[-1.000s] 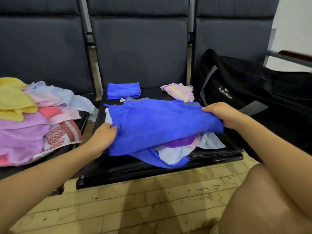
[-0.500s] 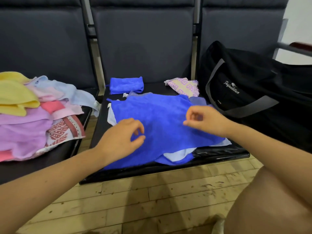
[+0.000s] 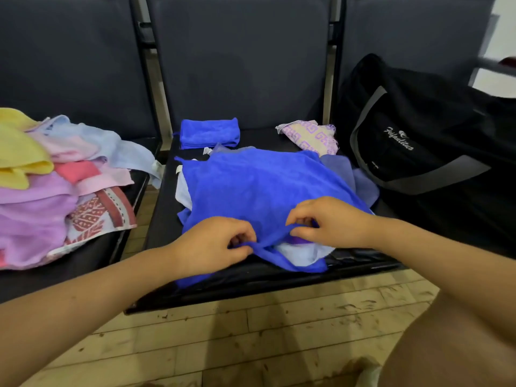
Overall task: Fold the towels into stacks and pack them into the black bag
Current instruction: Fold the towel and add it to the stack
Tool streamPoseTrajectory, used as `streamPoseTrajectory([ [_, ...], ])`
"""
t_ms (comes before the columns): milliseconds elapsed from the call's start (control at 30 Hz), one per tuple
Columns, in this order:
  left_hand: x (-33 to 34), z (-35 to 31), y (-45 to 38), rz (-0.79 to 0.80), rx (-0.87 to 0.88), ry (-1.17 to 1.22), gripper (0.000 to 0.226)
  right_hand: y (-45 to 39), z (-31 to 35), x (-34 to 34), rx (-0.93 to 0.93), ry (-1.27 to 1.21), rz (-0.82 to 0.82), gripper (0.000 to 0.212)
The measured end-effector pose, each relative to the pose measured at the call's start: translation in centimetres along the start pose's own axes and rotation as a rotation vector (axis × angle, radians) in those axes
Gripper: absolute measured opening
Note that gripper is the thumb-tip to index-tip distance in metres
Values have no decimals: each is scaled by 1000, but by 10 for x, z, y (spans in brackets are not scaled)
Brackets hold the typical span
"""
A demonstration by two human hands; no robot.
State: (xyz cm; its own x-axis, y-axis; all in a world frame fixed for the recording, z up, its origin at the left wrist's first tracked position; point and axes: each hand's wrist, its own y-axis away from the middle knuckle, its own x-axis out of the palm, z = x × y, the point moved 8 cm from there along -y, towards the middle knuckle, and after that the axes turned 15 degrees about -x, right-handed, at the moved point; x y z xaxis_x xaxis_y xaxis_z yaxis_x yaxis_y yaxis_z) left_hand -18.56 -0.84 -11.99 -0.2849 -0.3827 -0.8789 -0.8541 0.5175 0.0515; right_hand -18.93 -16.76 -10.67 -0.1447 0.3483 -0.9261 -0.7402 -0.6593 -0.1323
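A blue towel lies spread over other pale and purple towels on the middle seat. My left hand pinches its near edge at the left. My right hand pinches the same edge a little to the right. A folded blue towel sits at the back of the seat, with a folded purple-patterned towel beside it. The black bag stands on the right seat.
A heap of unfolded towels in yellow, pink, lilac and light blue covers the left seat. Dark seat backs rise behind. Wooden floor lies in front, and my knee shows at the lower right.
I laid the blue towel flat on the pile and let go of it. Both hands then came back toward me and now pinch its near edge.
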Motion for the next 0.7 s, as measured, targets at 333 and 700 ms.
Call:
streamPoseTrajectory([
  [333,-13,11,-35,-66,-261,139,15,-24,-23,-6,166,-104,-129,11],
  [700,-65,27,-38,-376,-107,-102,39,-31,-34,-51,69,169,-357,20],
])
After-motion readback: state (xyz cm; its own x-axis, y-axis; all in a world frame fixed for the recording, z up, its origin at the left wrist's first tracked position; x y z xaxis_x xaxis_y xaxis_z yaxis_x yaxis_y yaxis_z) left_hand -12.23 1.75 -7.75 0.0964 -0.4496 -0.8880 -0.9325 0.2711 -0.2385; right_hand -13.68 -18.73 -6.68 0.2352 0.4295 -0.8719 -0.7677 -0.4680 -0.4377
